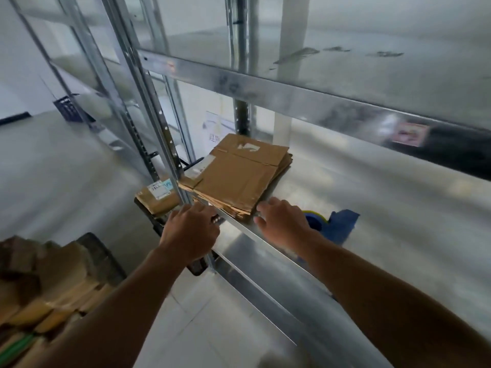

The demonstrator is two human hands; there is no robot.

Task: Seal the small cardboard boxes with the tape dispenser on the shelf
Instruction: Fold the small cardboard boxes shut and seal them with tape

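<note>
A stack of flattened small cardboard boxes [239, 176] lies on the metal shelf [372, 208], near its left post. My left hand [190, 232] reaches to the stack's near left corner at the shelf edge, fingers loosely bent, holding nothing I can see. My right hand [281, 221] hovers at the stack's near right corner with fingers spread. Just right of that hand, a blue tape dispenser [337, 225] with a roll rests on the shelf, partly hidden behind my wrist.
A shelf beam [292, 91] runs overhead above the stack. The upright post [159, 123] stands at the left. Another flat carton with a label [156, 196] lies left of the post. More cardboard is piled in a dark crate [53, 282] at lower left on the floor.
</note>
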